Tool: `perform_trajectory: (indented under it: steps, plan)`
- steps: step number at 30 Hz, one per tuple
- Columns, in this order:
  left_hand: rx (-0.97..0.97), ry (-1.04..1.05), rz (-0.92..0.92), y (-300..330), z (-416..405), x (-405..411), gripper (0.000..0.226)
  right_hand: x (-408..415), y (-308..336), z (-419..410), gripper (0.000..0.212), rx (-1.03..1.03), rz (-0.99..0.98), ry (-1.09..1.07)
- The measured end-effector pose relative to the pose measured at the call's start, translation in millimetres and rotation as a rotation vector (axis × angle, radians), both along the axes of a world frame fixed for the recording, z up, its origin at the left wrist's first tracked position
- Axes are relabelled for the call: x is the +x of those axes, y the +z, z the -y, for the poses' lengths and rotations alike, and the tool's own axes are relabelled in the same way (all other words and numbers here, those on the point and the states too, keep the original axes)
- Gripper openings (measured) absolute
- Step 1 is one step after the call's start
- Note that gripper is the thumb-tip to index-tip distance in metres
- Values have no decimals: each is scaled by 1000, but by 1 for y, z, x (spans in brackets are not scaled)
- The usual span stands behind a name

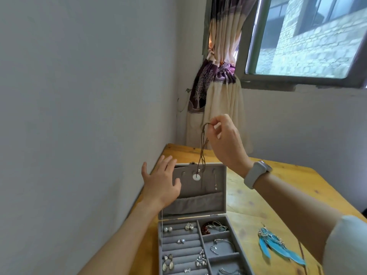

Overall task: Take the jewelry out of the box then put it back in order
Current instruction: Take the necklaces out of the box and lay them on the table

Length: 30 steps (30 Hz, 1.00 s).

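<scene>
Nearest you, the jewelry box [198,219] tray is mostly full: grey velvet ring rolls on the left carry pearl studs [167,229], small metal studs and teardrop earrings [167,262]; the right-hand compartments hold a red bead bracelet [204,228] and thin silver chains [222,245]. Soft nap lining, rigid dividers.

Out on the wooden table [278,187], well right of the box: blue feather earrings [278,245], wispy, with metal filigree tops. Judging by that, you're early in the removal. Most pieces remain in the box, and nothing looks re-sorted yet.

Your left hand [161,184] is spread, fingers straight, grasping nothing. It sits at the lid's left edge, and whether it touches I can't tell.

The open lid [218,195] stands upright, with hooks along the top and a fabric pocket below. One fine chain with a small drop [215,181] hangs at the right.

Your right hand [224,141] is raised above the lid, with thumb and fingertips pinching the brown cord of the pendant necklace [204,143]. The cord is thin and looks waxed or leather. Its flat white disc [196,177] with a centre hole dangles in front of the lid lining. I can't tell if it's clear of its hook.

Behind that are a plain wall, a tied curtain [214,92] and a window.
</scene>
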State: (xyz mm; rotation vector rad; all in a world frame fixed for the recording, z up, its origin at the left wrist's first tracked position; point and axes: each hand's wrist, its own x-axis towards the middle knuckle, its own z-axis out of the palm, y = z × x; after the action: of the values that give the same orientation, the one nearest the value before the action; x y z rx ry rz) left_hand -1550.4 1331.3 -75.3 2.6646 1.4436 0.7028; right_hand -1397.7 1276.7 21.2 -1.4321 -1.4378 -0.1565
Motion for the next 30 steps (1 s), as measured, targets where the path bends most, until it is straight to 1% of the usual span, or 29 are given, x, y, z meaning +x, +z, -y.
perform_trajectory:
  steps: [1, 3, 4, 6, 7, 8, 10, 12, 13, 15, 18, 20, 21, 23, 24, 25, 27, 28, 30]
  plan:
    - [8, -17, 103, 4, 2, 1, 54, 2, 9, 5, 10, 12, -63, 52]
    - [21, -81, 369, 13, 11, 7, 45, 6, 24, 20, 18, 40, -154, 129]
    - [-32, -132, 522, 19, 19, 11, 41, 8, 30, 30, 20, 50, -193, 158]
    - [-286, -271, 794, 32, 40, 21, 33, 12, 35, 52, 18, 65, -317, 223]
    - [-433, -348, 872, 36, 52, 28, 31, 14, 36, 64, 16, 68, -400, 256]
    - [-570, -416, 911, 38, 64, 35, 30, 18, 35, 76, 15, 61, -479, 282]
    - [-852, -533, 914, 33, 90, 52, 37, 29, 28, 99, 18, 36, -593, 300]
    - [-1129, -619, 860, 21, 116, 72, 49, 46, 16, 121, 21, 19, -668, 277]
    - [-1225, -643, 816, 13, 130, 82, 52, 55, 9, 132, 21, 14, -703, 250]
    - [-1343, -655, 751, -4, 157, 102, 49, 78, -10, 156, 21, 1, -771, 174]
    - [-1437, -652, 725, -34, 193, 128, 29, 117, -43, 194, 20, -35, -871, 18]
    - [-1441, -653, 649, -52, 213, 143, 16, 142, -67, 218, 19, -72, -930, -99]
    - [-1429, -643, 602, -59, 223, 150, 15, 155, -80, 230, 17, -93, -954, -160]
    - [-1363, -606, 511, -72, 242, 165, 19, 180, -107, 249, 16, -140, -982, -285]
    - [-1290, -587, 456, -77, 251, 173, 24, 191, -121, 256, 17, -168, -980, -342]
    - [-1170, -582, 383, -81, 260, 180, 29, 202, -134, 263, 18, -200, -969, -389]
    - [-859, -616, 222, -91, 272, 191, 35, 220, -159, 272, 19, -279, -934, -462]
    - [-737, -642, 184, -96, 276, 195, 36, 228, -170, 275, 19, -324, -905, -493]
    - [-572, -677, 142, -107, 280, 201, 39, 242, -190, 278, 20, -409, -802, -542]
